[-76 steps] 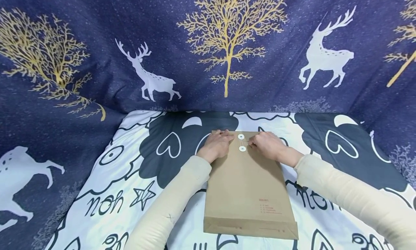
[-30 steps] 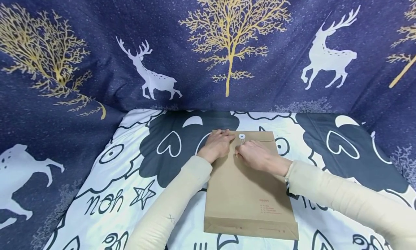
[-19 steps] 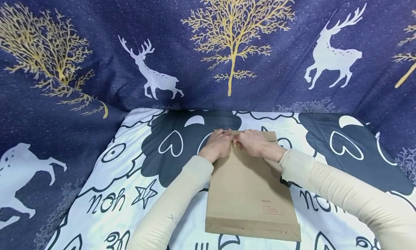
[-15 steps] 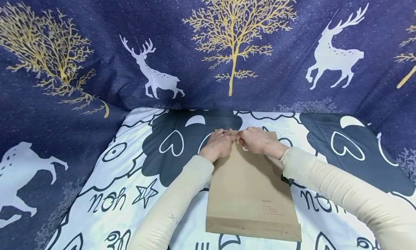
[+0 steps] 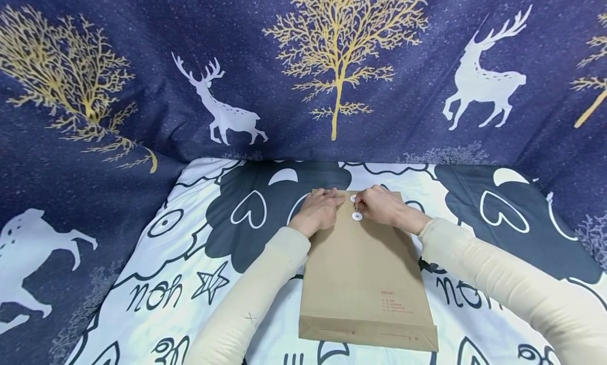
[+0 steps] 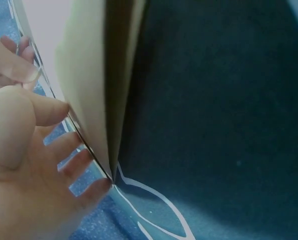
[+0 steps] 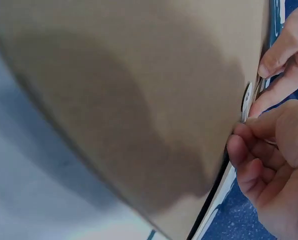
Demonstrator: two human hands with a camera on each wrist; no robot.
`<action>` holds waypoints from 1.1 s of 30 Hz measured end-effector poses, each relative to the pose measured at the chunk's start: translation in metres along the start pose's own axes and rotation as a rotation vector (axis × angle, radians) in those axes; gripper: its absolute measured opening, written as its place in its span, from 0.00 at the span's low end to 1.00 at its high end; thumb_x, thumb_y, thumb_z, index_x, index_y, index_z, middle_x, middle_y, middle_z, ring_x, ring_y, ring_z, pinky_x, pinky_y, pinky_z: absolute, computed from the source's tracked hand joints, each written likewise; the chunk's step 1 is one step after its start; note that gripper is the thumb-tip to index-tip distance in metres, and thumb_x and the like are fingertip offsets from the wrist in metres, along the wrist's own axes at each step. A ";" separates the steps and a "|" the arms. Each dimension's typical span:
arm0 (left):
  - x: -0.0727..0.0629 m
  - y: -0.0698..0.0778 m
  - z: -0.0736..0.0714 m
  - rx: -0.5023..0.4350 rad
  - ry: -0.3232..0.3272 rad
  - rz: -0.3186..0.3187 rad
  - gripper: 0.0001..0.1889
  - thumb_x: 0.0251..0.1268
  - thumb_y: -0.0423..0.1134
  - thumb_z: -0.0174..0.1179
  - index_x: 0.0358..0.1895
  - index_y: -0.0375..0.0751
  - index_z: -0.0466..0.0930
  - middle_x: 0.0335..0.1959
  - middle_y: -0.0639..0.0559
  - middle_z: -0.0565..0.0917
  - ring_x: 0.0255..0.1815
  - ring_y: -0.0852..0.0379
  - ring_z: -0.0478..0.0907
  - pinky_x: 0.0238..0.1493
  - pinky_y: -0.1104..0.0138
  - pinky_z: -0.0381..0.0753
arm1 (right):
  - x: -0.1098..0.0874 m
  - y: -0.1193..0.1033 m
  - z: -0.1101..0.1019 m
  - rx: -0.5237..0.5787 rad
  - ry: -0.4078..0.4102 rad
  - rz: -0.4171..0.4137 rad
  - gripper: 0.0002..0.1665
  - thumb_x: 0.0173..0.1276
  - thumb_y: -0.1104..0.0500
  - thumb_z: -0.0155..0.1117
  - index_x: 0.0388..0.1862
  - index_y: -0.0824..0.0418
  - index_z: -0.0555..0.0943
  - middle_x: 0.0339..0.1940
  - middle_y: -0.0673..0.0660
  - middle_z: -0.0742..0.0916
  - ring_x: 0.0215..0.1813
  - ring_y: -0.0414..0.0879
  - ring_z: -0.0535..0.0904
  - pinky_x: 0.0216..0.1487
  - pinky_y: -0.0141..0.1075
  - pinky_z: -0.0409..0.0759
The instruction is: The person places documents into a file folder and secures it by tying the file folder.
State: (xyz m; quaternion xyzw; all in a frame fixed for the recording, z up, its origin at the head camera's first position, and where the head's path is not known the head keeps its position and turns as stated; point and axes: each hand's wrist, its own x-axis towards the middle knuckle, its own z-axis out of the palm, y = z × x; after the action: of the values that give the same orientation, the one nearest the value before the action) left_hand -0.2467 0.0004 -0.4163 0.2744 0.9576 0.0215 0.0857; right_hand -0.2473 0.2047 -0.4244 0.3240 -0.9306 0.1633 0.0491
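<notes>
A brown kraft paper document envelope (image 5: 362,270) lies flat, its flap end farthest away. Two white button discs sit on it, the lower button (image 5: 357,216) in plain sight. The upper button (image 5: 353,198) is partly covered by my right hand (image 5: 381,204). Thumb and index finger of that hand pinch the thin closure string (image 5: 355,207), which runs between the buttons. Its other fingers are curled in the right wrist view. My left hand (image 5: 319,209) rests with extended fingers on the envelope's upper left, pressing the flap; its fingertips touch the edge in the left wrist view.
Beneath the envelope spreads a black-and-white patterned cloth (image 5: 189,238). A dark blue curtain (image 5: 379,122) with white deer and golden trees hangs behind and at the sides. Red print (image 5: 392,303) marks the envelope's near part.
My right hand has swept left below the lower button, up across the gap between the buttons, then back right, carrying the string round. The left hand has stayed in place.
</notes>
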 end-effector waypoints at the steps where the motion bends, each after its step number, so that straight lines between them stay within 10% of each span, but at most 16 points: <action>1: 0.000 0.000 0.000 -0.004 -0.001 -0.002 0.29 0.77 0.37 0.46 0.79 0.60 0.66 0.81 0.51 0.61 0.79 0.51 0.59 0.73 0.49 0.62 | -0.001 0.001 0.000 0.001 0.007 -0.015 0.15 0.55 0.74 0.61 0.19 0.55 0.78 0.16 0.43 0.73 0.19 0.38 0.66 0.24 0.36 0.69; 14: 0.001 0.001 0.000 -0.026 -0.028 -0.019 0.31 0.75 0.37 0.49 0.80 0.58 0.64 0.82 0.51 0.58 0.80 0.51 0.56 0.76 0.49 0.58 | -0.015 0.004 -0.002 0.000 0.020 -0.116 0.25 0.50 0.81 0.58 0.15 0.51 0.66 0.16 0.42 0.67 0.20 0.35 0.62 0.22 0.31 0.63; 33: -0.003 0.004 -0.003 -0.039 -0.075 -0.034 0.31 0.78 0.38 0.46 0.82 0.57 0.60 0.84 0.50 0.54 0.82 0.52 0.51 0.78 0.48 0.53 | -0.042 -0.007 0.005 -0.152 0.093 -0.142 0.18 0.60 0.72 0.69 0.21 0.52 0.76 0.21 0.45 0.76 0.21 0.40 0.71 0.22 0.36 0.71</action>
State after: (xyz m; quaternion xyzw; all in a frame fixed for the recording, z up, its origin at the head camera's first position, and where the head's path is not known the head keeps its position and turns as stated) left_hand -0.2420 0.0025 -0.4126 0.2571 0.9575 0.0286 0.1274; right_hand -0.2099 0.2225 -0.4356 0.3763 -0.9117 0.1032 0.1283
